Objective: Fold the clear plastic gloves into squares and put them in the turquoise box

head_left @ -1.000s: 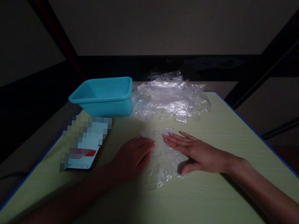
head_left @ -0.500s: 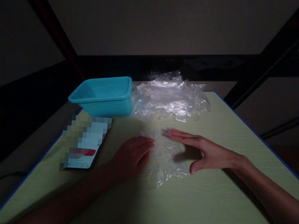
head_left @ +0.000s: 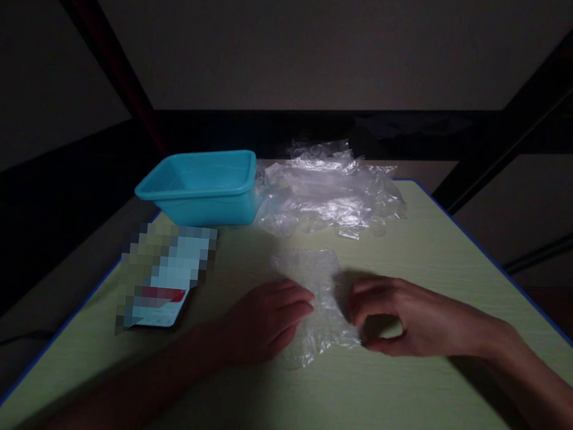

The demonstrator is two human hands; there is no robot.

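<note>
A clear, crinkled plastic bag [head_left: 314, 331] lies flat on the table in front of me. My left hand [head_left: 270, 320] rests on its left side, palm down, with the fingers lying over the plastic and gripping nothing that I can see. At the bag's right edge is my right hand [head_left: 388, 314], its fingers curled down and the thumb held apart from them. A gap shows between that thumb and the fingers, and the thumb tip is close to the bag's lower right corner. Whether the right fingertips touch the plastic is hard to tell.
A pile of clear plastic bags [head_left: 333, 192] lies at the back of the pale table [head_left: 431, 401]. Beside it on the left stands a turquoise plastic basin [head_left: 207, 208]. A phone [head_left: 157, 317], partly pixelated, lies in front of the basin. Blue edging [head_left: 470, 230] borders the table.
My right hand has come back toward me from the bag's far edge to its right side, and its fingers have curled. My left hand has slid slightly right and nearer over the bag.
</note>
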